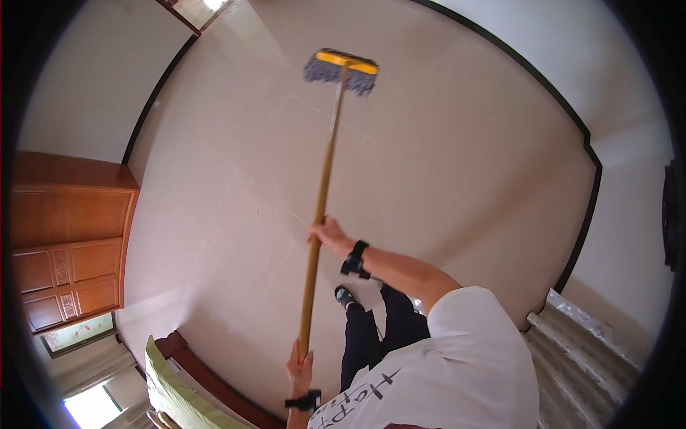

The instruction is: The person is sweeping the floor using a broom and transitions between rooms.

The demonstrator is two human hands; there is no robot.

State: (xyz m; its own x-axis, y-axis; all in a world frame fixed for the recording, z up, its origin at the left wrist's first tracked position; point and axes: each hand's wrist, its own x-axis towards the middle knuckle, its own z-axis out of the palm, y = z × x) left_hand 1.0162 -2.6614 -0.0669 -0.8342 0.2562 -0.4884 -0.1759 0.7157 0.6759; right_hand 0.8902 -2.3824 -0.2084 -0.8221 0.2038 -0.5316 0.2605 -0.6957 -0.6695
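A mop [323, 189] reaches away from me over the pale floor, its long tan handle running from near my body to a yellow head with shaggy grey fibres at the far middle. My right hand [330, 236] is wrapped round the middle of the handle. Closer to my body, my left hand [299, 365] grips the handle's near end. Both wrists carry black straps, with a small dark device on the right one. The mop head appears to rest on the floor, its fibres spread toward me.
A reddish-brown wooden cabinet [68, 239] stands at the left wall. Near left is a bed [207, 386] with a wooden frame and green cloth. A curtain [579, 350] hangs at the near right. Black skirting [590, 193] edges the right wall. My shoe [344, 296] shows below the handle.
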